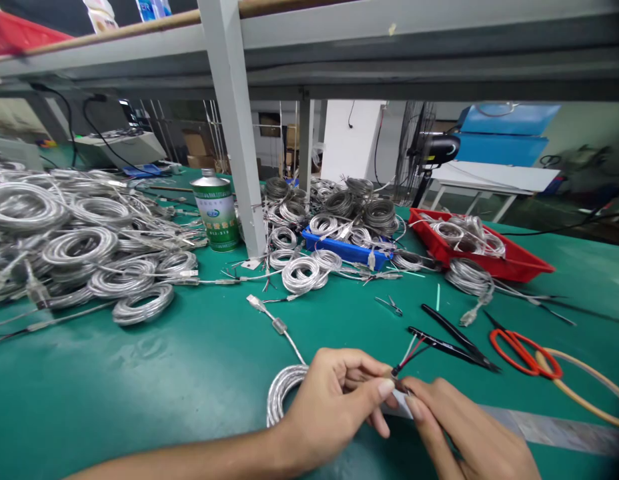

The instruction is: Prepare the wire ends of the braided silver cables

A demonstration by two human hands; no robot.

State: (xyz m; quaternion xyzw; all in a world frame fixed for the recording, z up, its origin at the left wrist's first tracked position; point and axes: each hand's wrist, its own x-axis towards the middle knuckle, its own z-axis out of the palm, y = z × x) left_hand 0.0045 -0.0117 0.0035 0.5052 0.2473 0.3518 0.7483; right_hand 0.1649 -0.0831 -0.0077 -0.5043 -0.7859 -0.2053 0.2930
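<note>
My left hand (334, 400) is closed in a pinch on the stripped end of a USB cable. Red, white and black wires (408, 353) stick up from that end, above my fingertips. The cable's silver coil (282, 393) lies on the table to the left, partly behind this hand, and its USB plug (255, 303) points away from me. Close beside, my right hand (459, 427) pinches a thin brownish strand or tip that I cannot make out. Just beyond the hands lie black tweezers (452, 345), spread apart.
Red-handled scissors (522, 350), a tan ring (589, 380) and a steel ruler (554, 428) lie at right. Coiled cables (79, 247) are heaped at left near a green can (215, 212). Behind stand a blue tray (339, 249), a red tray (519, 267) and a shelf post (234, 127).
</note>
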